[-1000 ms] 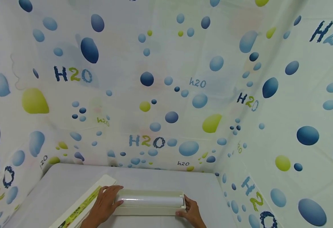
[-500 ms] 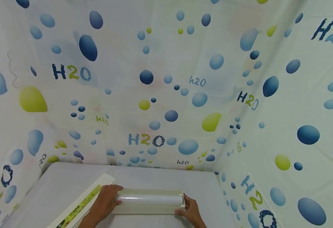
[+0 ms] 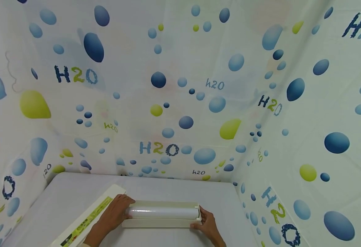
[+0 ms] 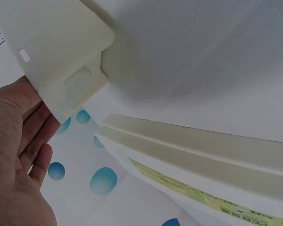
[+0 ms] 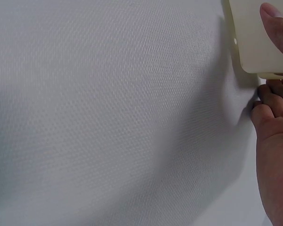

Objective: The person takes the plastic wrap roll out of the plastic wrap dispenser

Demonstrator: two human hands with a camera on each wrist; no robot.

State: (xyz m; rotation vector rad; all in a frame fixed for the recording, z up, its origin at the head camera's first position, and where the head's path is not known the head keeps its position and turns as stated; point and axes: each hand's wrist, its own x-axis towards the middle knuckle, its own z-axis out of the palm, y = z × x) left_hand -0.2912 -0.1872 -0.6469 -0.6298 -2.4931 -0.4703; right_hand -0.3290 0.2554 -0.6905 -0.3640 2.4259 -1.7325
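The cream case (image 3: 160,223) (glossy roll (image 3: 165,212) inside) lies on the table (image 3: 168,188), long axis left-to-right; the right hand (image 3: 209,223) pinches its right end, the left hand (image 3: 115,210) touches the other, its hold unclear.

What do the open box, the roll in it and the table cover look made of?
Open box: probably moulded plastic, cream, semi-matte; smooth walls, rounded corners.
Roll: likely plastic film, glossy; bright streaks along its length.
Table cover: fabric or textured vinyl, can't tell which; matte, whitish, fine weave-like grain in the right wrist view.
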